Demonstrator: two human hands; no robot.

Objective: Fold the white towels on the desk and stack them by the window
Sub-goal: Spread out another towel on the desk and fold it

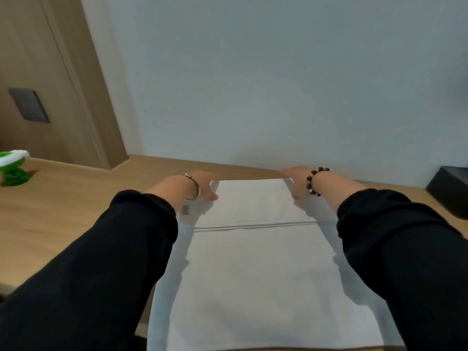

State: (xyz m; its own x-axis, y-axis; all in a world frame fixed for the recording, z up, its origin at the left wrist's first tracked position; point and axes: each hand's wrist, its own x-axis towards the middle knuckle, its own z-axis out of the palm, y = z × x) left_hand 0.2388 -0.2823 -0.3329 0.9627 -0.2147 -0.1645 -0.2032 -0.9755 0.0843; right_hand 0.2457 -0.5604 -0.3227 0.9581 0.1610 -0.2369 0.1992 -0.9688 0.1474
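Two grips, holding what?
— My left grip [205,186] pinches the white towel [253,262] at its eleven-o'clock corner, my right grip [295,181] at one o'clock; the towel lies flat on the bench [63,214], at centre.

White towel [253,269] with grey double stripe, black sleeves [101,262], green-white object [12,168], tan desk [63,203]

You won't find anything you can read here. The only label is a small tag [186,209] on the left edge of the towel [253,274] — its print is too blurred.
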